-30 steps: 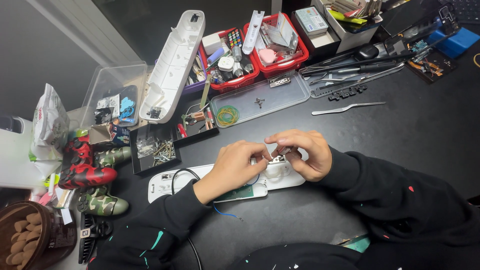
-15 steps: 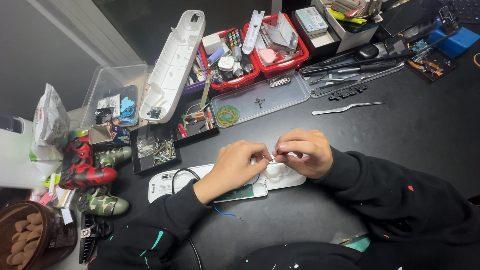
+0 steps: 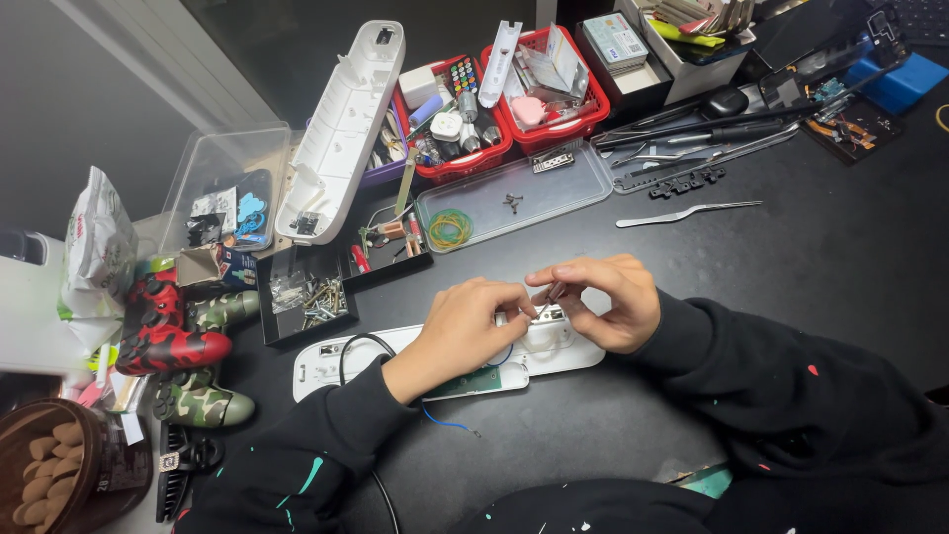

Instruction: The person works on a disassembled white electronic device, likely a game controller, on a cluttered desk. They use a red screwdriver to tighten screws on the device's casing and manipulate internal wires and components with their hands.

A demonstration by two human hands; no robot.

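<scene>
From the head camera, both hands meet over a long white plastic housing point(image 3: 450, 361) lying open on the dark table point(image 3: 791, 267), just in front of the person. The left hand point(image 3: 465, 331) rests curled on the housing with its fingertips pinched at a small metal part point(image 3: 550, 314) near the housing's right end. The right hand point(image 3: 603, 302) closes thumb and forefinger around a thin dark piece point(image 3: 556, 292) just above that part. A green circuit board point(image 3: 474, 381) shows inside. The shell looks light and stiff; the board and thin wires point(image 3: 450, 423) seem fragile, so holding by the shell's edges appears safest.
</scene>
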